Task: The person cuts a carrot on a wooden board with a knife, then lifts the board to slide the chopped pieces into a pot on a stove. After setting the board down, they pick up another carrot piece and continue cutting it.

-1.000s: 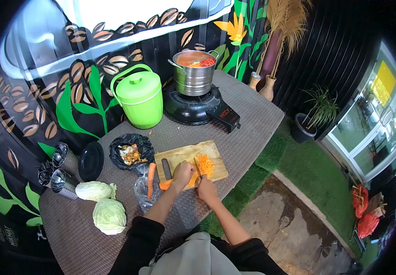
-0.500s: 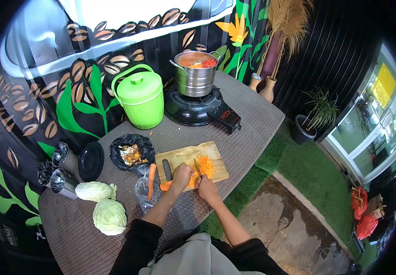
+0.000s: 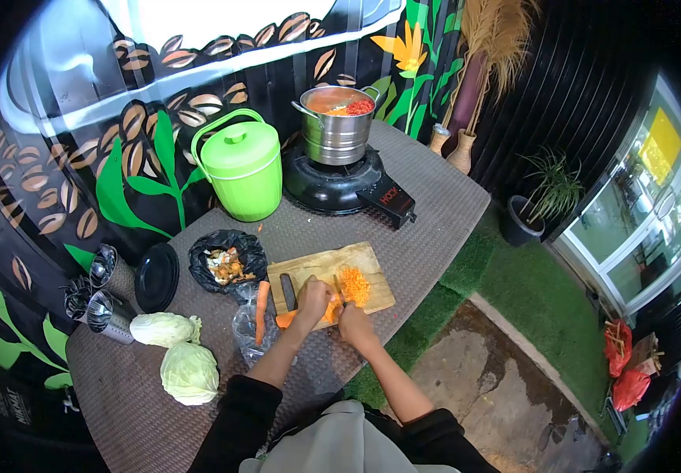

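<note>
My right hand (image 3: 354, 322) is closed round the handle of a knife (image 3: 338, 285), whose blade points away from me over the wooden cutting board (image 3: 309, 266). Beside it, my left hand (image 3: 314, 298) is curled over carrot on the board, its fingertips close to the blade. A pile of diced carrot (image 3: 355, 287) lies right of the knife, and a larger carrot piece (image 3: 286, 318) shows at the board's near left edge. Left of my left hand rests a dark, narrow object (image 3: 288, 292). A whole carrot (image 3: 262, 313) lies on a clear plastic bag (image 3: 246, 331) left of the board.
A black bag of peelings (image 3: 228, 264) sits behind the board. Farther back stand a green lidded bucket (image 3: 242, 169) and a steel pot (image 3: 336, 134) on a black stove (image 3: 329, 185). Cabbages (image 3: 189, 374), metal cups (image 3: 109, 314) and black plates (image 3: 156, 277) are at left.
Both hands stay in nearly the same place on the board. The knife and my right hand have shifted only slightly.
</note>
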{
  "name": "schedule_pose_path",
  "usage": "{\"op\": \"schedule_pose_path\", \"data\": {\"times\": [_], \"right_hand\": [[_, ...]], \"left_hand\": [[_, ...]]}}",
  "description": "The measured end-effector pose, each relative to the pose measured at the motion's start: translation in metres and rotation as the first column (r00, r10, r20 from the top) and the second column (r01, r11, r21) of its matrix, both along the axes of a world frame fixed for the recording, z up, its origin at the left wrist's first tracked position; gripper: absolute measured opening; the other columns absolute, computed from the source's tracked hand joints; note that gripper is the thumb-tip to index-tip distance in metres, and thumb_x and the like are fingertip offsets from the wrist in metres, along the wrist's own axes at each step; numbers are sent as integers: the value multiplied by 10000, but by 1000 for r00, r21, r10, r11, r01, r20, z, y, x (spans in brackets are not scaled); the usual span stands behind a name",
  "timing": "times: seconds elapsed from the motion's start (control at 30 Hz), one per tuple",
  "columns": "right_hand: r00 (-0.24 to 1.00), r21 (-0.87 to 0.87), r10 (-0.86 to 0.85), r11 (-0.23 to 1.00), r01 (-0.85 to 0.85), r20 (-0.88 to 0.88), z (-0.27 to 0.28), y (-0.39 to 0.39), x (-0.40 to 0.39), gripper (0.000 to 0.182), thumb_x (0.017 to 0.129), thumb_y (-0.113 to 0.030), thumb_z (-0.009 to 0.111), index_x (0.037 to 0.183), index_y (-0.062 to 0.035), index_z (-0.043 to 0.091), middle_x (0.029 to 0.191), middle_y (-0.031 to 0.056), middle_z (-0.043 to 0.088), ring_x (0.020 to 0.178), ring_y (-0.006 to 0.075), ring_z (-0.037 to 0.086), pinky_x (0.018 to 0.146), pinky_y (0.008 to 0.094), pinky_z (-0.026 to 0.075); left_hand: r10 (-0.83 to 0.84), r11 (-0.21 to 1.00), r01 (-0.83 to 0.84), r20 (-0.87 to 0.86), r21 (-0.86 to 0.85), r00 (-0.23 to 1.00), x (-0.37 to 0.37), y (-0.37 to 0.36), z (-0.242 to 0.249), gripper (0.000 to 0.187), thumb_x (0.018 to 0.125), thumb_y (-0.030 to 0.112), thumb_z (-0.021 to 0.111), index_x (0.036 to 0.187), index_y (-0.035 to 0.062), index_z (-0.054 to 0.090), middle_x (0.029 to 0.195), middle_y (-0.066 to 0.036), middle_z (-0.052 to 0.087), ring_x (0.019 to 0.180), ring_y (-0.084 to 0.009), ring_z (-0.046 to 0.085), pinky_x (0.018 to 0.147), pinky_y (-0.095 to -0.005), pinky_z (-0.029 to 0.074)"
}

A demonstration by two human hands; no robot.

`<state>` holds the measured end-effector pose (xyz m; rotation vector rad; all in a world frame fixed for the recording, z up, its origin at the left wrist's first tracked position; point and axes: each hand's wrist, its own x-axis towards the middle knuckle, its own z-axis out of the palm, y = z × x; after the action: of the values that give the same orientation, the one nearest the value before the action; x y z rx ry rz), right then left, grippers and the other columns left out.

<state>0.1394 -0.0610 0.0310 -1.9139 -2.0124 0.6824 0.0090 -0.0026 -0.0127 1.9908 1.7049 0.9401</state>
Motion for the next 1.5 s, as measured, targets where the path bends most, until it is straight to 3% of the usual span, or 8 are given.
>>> {"op": "schedule_pose_path", "data": {"times": [0.07, 0.17, 0.4, 0.6, 0.67, 0.9, 1.07, 1.5], "right_hand": [[990, -90, -135, 987, 131, -43, 1, -11, -9, 340, 937, -290, 405, 983, 36, 486, 896, 309, 611, 869, 451, 605, 766, 511, 478], [989, -56, -151, 987, 150, -5, -10, -13, -11, 330, 939, -275, 403, 965, 43, 490, 817, 277, 628, 804, 433, 624, 733, 498, 492], [1000, 18, -10, 1000, 10, -18, -7, -3, -6, 309, 939, -272, 408, 962, 33, 451, 794, 275, 629, 795, 437, 625, 734, 497, 495], [990, -88, -136, 987, 132, -40, -10, -2, -10, 365, 944, -287, 390, 970, 66, 479, 820, 286, 622, 817, 440, 619, 735, 502, 487], [998, 1, -20, 1000, 20, -63, -16, 6, 1, 338, 947, -294, 385, 963, 37, 452, 809, 283, 623, 797, 437, 623, 725, 511, 487], [980, -50, -184, 982, 181, -72, -12, -10, -15, 365, 936, -288, 401, 963, 61, 501, 835, 311, 607, 811, 466, 600, 730, 524, 473], [998, 22, -7, 1000, 9, -63, -9, 12, 1, 330, 942, -289, 400, 957, 32, 475, 795, 268, 630, 785, 422, 631, 708, 491, 500], [999, 63, -30, 997, 31, -27, -21, 6, -5, 319, 945, -288, 397, 960, 25, 458, 755, 245, 632, 748, 410, 635, 686, 484, 504]], "left_hand": [[-12, 999, 13, -34, 32, 999, -1, 3, -5, 138, 621, 79, 756, 739, 30, 705, 746, -192, 580, 792, -317, 562, 697, -379, 474], [-26, 1000, 26, -16, 12, 1000, -4, 6, -9, 130, 613, 102, 765, 720, 53, 710, 736, -167, 600, 806, -303, 554, 712, -384, 464], [8, 996, 4, -138, 91, 990, -3, 2, 5, 66, 632, 151, 728, 629, 101, 685, 705, -61, 631, 854, -250, 538, 804, -405, 371], [-35, 992, 57, -188, 116, 981, -4, -4, 6, 34, 659, 158, 708, 642, 131, 698, 707, -45, 637, 847, -231, 532, 790, -396, 328], [-20, 985, 49, -172, 167, 985, -4, -3, 5, 34, 664, 164, 706, 640, 140, 706, 691, -38, 636, 842, -224, 529, 780, -389, 322], [34, 999, -27, -208, 34, 977, -2, -5, 22, 34, 664, 159, 708, 635, 141, 714, 680, -53, 636, 839, -219, 529, 797, -401, 310], [23, 992, 6, -224, 128, 974, -2, -3, 4, 34, 669, 140, 698, 637, 133, 702, 690, -44, 634, 841, -224, 527, 813, -410, 299], [-44, 984, 68, -148, 162, 988, -2, -9, 16, 38, 662, 141, 681, 624, 136, 687, 740, -20, 638, 860, -208, 513, 819, -406, 280]]}}
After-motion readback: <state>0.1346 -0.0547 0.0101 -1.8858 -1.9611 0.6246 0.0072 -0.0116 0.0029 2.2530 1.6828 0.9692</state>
